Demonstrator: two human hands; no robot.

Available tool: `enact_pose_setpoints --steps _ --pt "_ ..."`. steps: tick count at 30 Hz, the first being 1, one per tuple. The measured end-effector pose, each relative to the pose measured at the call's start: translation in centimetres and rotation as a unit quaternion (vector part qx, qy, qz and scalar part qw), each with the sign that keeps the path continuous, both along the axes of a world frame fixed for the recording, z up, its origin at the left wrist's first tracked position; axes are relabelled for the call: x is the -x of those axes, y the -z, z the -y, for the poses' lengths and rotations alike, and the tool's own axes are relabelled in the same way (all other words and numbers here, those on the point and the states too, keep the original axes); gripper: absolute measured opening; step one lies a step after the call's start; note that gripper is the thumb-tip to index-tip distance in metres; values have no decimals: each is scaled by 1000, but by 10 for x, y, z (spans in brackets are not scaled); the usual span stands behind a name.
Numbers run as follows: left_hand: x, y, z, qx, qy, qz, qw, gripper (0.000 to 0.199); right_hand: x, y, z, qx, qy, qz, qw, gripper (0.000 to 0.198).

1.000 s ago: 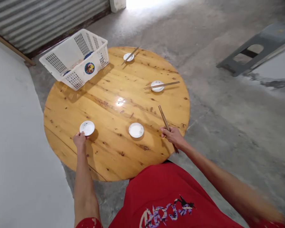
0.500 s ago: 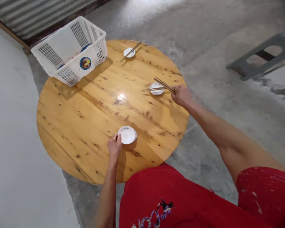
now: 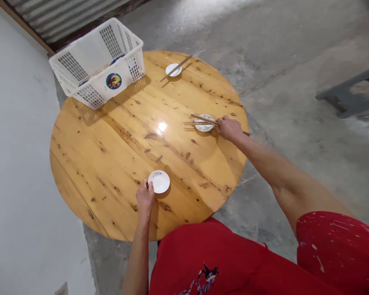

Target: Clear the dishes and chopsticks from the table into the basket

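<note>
While the left hand (image 3: pixel 145 196) stays pinched on the rim of a small white saucer (image 3: pixel 159 181) down near the 6 o'clock edge of the round wooden worktop (image 3: pixel 110 155), the right hand (image 3: pixel 229 128) has dropped lower than it was half a second ago, out at about 3 o'clock. It's closed around a pair of chopsticks (image 3: pixel 206 120), and those now sit nearly flat over a second saucer (image 3: pixel 204 127), right alongside another pair already resting across it. Half a second back the held pair was angled up above that dish, so my read is they're being laid down there, though I can't tell if the fingers have started letting go. A second ago the left hand was on a saucer further round at 8 o'clock, and now only one dish shows on the near side, so I'd guess the two got stacked. Up at 12 o'clock there's a third saucer (image 3: pixel 174 69) with its own chopsticks across it, and a white plastic basket (image 3: pixel 101 61) sits at around 11 o'clock with some dishes inside.
</note>
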State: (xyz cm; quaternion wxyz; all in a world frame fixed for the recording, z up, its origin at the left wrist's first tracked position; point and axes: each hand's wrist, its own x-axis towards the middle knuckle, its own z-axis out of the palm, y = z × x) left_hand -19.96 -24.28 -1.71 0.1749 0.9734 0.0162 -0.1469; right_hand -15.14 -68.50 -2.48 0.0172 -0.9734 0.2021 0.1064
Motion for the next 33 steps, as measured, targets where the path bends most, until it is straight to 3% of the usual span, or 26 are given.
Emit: enact_pose_setpoints --steps 4,9,14,17,19,22,25,28,31,33 --pt "1 3 3 -46 -5 4 999 17 -6 3 0 12 -33 1 999 42" --pt "5 6 2 -105 7 -8 994 41 -6 2 4 19 -68 -9 997 40" --pt "14 3 -1 -78 8 -19 997 40 8 -8 1 14 -49 -13 999 35" --pt "14 0 -1 -78 28 -47 995 38 22 -19 -15 -50 10 10 999 33" --pt "11 -2 -1 -82 40 -60 994 39 35 -28 -33 -147 51 44 987 32" --pt "6 -1 -1 -79 48 -74 993 40 63 -38 -68 -329 108 119 930 37" --pt "2 3 0 -65 40 -80 994 38 101 -39 -106 -505 190 195 819 32" --pt "1 10 -1 -21 25 -69 997 33 145 -32 -137 -608 261 214 719 41" --pt "1 20 -3 94 -15 -94 991 29 184 -22 -156 -628 296 215 687 43" --pt "3 26 -4 189 -59 -136 971 27 204 -18 -165 -630 322 197 678 43"
